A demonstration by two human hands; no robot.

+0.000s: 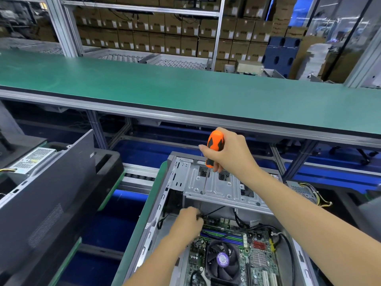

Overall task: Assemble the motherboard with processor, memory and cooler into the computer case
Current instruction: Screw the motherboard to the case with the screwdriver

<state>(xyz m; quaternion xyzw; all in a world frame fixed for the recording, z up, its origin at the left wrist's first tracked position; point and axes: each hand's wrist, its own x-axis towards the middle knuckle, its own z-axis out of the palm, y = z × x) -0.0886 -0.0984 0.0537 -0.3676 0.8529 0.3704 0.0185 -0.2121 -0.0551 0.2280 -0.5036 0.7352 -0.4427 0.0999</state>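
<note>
The right hand (226,153) is gripping the orange and black handle of a screwdriver (214,148), fingers wrapped round it. The tool is standing nearly upright, its long shaft passing down through a hole in the drive cage (222,187). That seems to be the reason for the high grip: the cage is overhanging the far edge of the motherboard (259,259), so a screw there can be reached only from above through the metal.

The left hand (188,222) is reaching in under the cage, its fingers curled at the spot where the shaft is coming out below. It looks to be pinching the tip or a screw to steady it, but which one is too small to tell.

The motherboard is already lying inside the case (156,219), which is resting open side up on a green-edged surface (144,215). The cooler (221,260) is sitting on the board with its fan facing up, and the memory (222,236) is seated in its slots just beyond it. Black cables are trailing across the board.

To the left, another case (51,199) is standing on its own carrier, well apart. A long green bench (165,87) is running across behind.

Judging by this, the work is at the fastening stage.
</note>
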